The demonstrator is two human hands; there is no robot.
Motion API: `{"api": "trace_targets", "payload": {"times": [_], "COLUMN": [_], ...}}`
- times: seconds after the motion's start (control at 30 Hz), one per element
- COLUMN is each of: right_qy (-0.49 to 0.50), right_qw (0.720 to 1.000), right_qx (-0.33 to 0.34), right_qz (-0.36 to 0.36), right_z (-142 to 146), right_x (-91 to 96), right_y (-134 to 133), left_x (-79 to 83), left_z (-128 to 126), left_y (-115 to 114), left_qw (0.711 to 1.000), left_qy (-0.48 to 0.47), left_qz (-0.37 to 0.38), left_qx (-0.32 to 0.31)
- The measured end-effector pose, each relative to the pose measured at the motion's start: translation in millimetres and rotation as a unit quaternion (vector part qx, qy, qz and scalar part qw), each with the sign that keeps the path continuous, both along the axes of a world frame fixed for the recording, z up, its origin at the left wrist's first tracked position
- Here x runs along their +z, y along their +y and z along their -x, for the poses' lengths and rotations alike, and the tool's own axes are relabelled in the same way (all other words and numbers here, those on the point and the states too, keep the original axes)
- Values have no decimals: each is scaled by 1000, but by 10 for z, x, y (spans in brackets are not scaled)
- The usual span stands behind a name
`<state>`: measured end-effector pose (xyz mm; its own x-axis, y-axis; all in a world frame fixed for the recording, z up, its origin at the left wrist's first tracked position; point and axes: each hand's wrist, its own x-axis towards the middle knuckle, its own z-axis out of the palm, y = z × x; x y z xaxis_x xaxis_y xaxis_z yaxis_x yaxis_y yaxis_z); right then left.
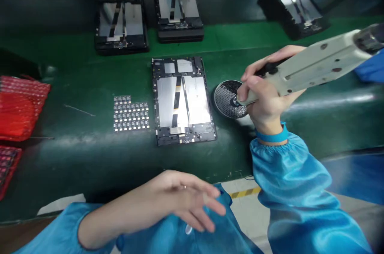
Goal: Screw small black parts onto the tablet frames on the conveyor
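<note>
My right hand is wrapped round a pale electric screwdriver, its tip pointing down into a round metal dish with a perforated top. Whether a screw sits on the tip is too small to tell. Left of the dish lies an opened tablet, its inside facing up, with silver plates and a dark flex cable. Close to my body, in front of the bench edge, my left hand hangs with fingers apart and nothing in it. Small circuit boards lie in rows left of the tablet.
Stacks of similar opened tablets stand at the back left, back middle and back right. Red bubble-wrap bags are at the far left of the green bench. Blue material shows at right.
</note>
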<state>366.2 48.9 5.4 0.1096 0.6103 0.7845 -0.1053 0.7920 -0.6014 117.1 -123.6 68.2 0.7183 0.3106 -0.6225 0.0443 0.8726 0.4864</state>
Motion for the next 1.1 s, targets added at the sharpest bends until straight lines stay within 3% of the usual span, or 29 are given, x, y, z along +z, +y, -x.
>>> {"api": "trace_targets", "payload": {"times": [0.03, 0.07, 0.1, 0.13, 0.17, 0.2, 0.27, 0.37, 0.47, 0.63, 0.7, 0.77, 0.93, 1.0, 1.1], "right_qy": [-10, -21, -30, -39, -42, -40, -9, 17, 3, 26, 25, 27, 61, 55, 31], "right_qw": [1000, 1000, 1000, 999, 999, 999, 999, 1000, 999, 995, 995, 995, 997, 997, 998], "right_qx": [2, 4, 4, 1, -9, -19, -37, -18, 39, 98, 96, 87, 39, 11, -13], "right_qz": [-1, 0, 1, 3, 5, 9, 16, 15, 11, 15, 29, 38, 31, 49, 45], "right_z": [-13, -24, -33, -36, -30, -12, 76, 379, 843, 1456, 1542, 1561, 1493, 1451, 1390], "right_x": [-5, -1, 12, 36, 72, 119, 235, 407, 496, 513, 522, 531, 532, 521, 493], "right_y": [8, 12, 12, 8, -1, -13, -52, -143, -245, -364, -394, -413, -414, -405, -384], "left_x": [37, 55, 52, 29, -10, -62, -179, -321, -373, -328, -293, -267, -268, -275, -262], "left_z": [139, 293, 461, 635, 807, 968, 1216, 1359, 1382, 1498, 1499, 1443, 1217, 1188, 1242], "left_y": [85, 202, 344, 501, 662, 817, 1080, 1318, 1398, 1466, 1487, 1458, 1182, 1093, 1061], "left_qw": [990, 953, 882, 791, 712, 667, 623, 605, 618, 733, 755, 740, 628, 626, 663], "left_qy": [50, 130, 233, 337, 418, 472, 525, 547, 521, 392, 380, 411, 514, 515, 480], "left_qz": [-123, -269, -409, -510, -563, -577, -574, -560, -573, -554, -532, -529, -568, -572, -570], "left_qx": [-38, -41, -15, 7, 16, -9, -81, -145, -135, -46, -41, -59, -135, -130, -70]}}
